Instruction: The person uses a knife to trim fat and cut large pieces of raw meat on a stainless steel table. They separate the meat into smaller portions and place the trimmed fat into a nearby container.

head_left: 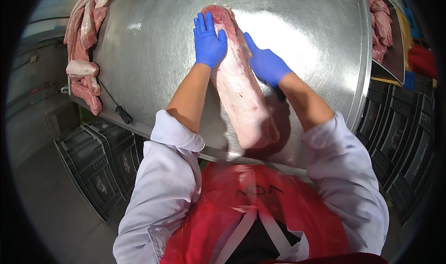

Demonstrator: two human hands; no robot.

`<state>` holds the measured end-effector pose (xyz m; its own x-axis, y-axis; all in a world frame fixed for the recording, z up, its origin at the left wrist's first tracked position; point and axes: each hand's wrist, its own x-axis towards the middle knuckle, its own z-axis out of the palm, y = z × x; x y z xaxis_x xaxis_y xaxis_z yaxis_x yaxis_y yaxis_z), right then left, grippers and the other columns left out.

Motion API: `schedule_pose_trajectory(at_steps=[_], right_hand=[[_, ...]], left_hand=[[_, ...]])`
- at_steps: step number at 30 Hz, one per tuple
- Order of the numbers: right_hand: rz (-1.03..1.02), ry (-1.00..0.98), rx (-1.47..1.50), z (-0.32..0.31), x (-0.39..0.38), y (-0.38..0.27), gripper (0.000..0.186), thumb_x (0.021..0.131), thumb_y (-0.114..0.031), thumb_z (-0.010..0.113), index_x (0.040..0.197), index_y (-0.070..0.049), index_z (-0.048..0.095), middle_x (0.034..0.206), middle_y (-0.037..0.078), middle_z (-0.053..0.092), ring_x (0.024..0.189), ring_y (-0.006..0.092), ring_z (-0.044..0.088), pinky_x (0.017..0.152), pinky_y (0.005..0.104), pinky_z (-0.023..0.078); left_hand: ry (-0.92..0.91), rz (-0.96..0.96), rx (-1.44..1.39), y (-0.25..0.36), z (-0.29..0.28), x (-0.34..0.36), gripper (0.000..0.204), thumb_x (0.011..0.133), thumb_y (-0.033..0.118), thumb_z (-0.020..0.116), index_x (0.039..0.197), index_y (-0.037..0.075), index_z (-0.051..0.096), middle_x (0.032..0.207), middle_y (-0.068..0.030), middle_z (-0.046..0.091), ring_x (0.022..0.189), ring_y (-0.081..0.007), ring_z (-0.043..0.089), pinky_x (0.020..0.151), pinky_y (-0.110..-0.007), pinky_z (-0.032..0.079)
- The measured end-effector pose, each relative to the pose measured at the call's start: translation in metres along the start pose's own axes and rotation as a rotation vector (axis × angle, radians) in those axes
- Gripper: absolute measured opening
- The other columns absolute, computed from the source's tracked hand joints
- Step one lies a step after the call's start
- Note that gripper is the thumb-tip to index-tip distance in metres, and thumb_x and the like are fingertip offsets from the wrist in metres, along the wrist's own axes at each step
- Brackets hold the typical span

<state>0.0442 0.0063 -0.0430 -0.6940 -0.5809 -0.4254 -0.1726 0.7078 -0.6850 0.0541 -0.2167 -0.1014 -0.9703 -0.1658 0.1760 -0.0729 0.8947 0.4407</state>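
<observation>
A long slab of pale pork loin [239, 94] with a fat layer lies lengthwise before me on the steel table. Its far end is redder. My left hand [209, 41], in a blue glove, rests flat on the left side of that far part, fingers stretched out. At the meat's right edge is my right hand [265, 62], also blue-gloved, its index finger pointing forward and its other fingers curled. The end of a black knife handle [279, 93] sticks out behind that hand; I cannot make out the blade.
Meat strips [86, 29] lie along the steel table's [153, 45] left edge, near a sharpening steel with a black handle [123, 115]. A container of meat pieces [382, 24] stands at the right. Dark crates [102, 164] stand below on both sides.
</observation>
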Motion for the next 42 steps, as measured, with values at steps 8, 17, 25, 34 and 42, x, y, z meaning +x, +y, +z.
schedule_pose_trajectory(at_steps=[8,17,25,34,42], right_hand=[[0.133,-0.113,0.142,-0.019,0.004,-0.016,0.078,0.098,-0.017,0.044,0.166,-0.021,0.007,0.116,0.030,0.068,0.101,0.0403,0.070,0.090,0.0474,0.055],[-0.043,0.080,0.241,0.083,-0.132,0.026,0.075,0.097,-0.016,0.047,0.165,-0.014,0.014,0.080,0.030,0.066,0.064,0.0402,0.066,0.068,0.0492,0.054],[0.184,-0.076,0.309,0.061,-0.107,-0.014,0.075,0.098,-0.014,0.041,0.165,-0.014,0.008,0.090,0.029,0.071,0.066,0.0375,0.070,0.070,0.0469,0.057],[-0.008,0.130,0.421,0.154,-0.213,0.003,0.080,0.097,-0.011,0.048,0.165,-0.008,0.007,0.080,0.021,0.065,0.069,0.0372,0.066,0.066,0.0479,0.052],[0.165,0.060,0.355,0.220,-0.334,-0.042,0.086,0.097,-0.010,0.050,0.166,-0.020,0.000,0.080,0.031,0.064,0.071,0.0452,0.066,0.072,0.0513,0.050]], left_hand=[[-0.020,0.019,0.025,0.003,0.003,0.029,0.081,0.099,0.036,0.053,0.162,0.000,0.018,0.166,-0.0341,0.013,0.154,-0.0515,0.012,0.126,-0.057,0.013],[-0.024,0.058,-0.039,-0.006,0.005,0.014,0.088,0.097,0.036,0.056,0.160,-0.008,0.013,0.167,-0.0322,0.011,0.156,-0.0487,0.010,0.125,-0.060,0.010],[-0.102,0.067,-0.020,0.063,-0.038,-0.167,0.061,0.088,0.021,0.053,0.143,-0.004,0.043,0.164,-0.0355,0.016,0.154,-0.0511,0.013,0.123,-0.065,0.010],[-0.072,0.040,-0.013,0.071,-0.040,-0.171,0.059,0.089,0.022,0.050,0.142,-0.003,0.045,0.162,-0.0384,0.017,0.152,-0.0530,0.016,0.124,-0.062,0.010],[-0.034,0.138,0.006,0.060,-0.030,-0.176,0.059,0.089,0.024,0.050,0.142,-0.002,0.046,0.160,-0.0378,0.021,0.152,-0.0527,0.016,0.125,-0.060,0.011]])
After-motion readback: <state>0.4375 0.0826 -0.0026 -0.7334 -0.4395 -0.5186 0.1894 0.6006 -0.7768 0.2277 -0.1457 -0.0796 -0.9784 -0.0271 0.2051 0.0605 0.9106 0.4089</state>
